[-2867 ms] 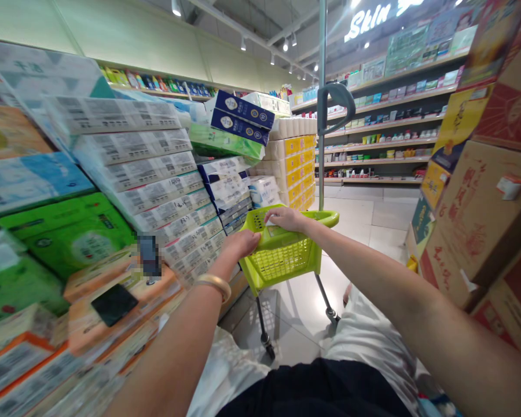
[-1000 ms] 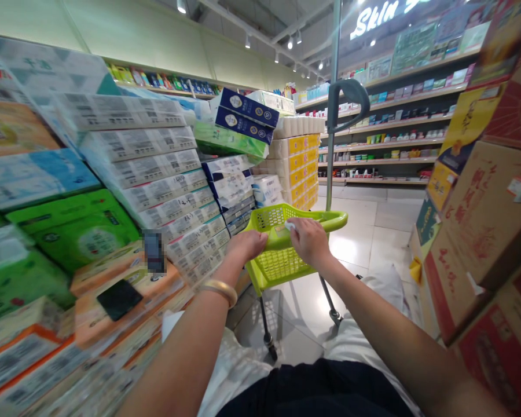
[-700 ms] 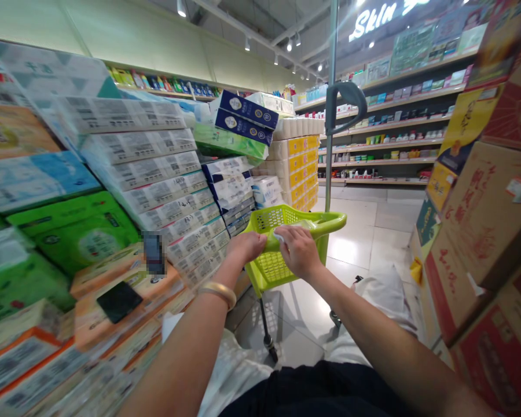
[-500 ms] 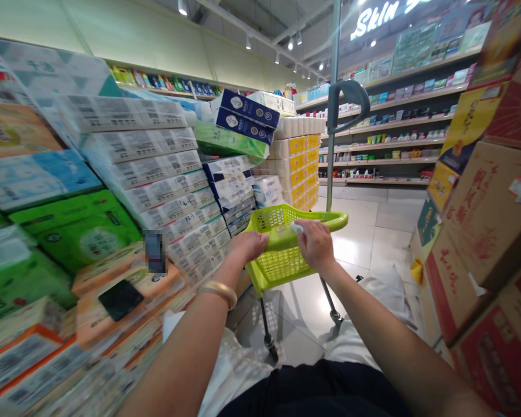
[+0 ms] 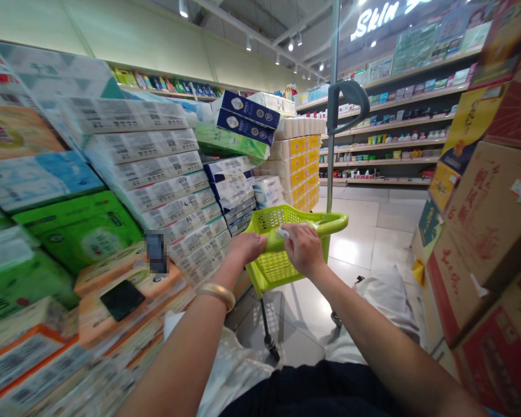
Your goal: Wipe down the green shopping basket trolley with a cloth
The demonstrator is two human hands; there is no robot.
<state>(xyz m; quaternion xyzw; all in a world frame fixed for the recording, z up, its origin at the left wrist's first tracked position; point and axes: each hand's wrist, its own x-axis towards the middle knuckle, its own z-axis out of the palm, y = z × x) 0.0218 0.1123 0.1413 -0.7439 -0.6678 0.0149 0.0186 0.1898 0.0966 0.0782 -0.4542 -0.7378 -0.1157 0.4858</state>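
Note:
A lime-green plastic shopping cart [image 5: 282, 270] on thin dark legs with casters stands in front of me. My left hand [image 5: 248, 248] is closed around the left end of its handle [image 5: 336, 222]. My right hand [image 5: 304, 248] presses a small white tissue [image 5: 282, 231] against the handle, just right of my left hand. The fingers of the right hand are bent over the tissue, and much of it is hidden under them. A gold bangle [image 5: 219, 294] circles my left wrist.
Stacked tissue packs [image 5: 156, 168] rise on the left, with a dark phone-like slab [image 5: 122, 299] lying on orange packs. Cardboard boxes [image 5: 490, 214] line the right. A metal pole with a grey loop handle [image 5: 356, 107] stands behind the cart. Stocked shelves [image 5: 391, 121] fill the back.
My right hand has slid left along the cart handle with the tissue, closer to my left hand. The left hand keeps its place on the handle.

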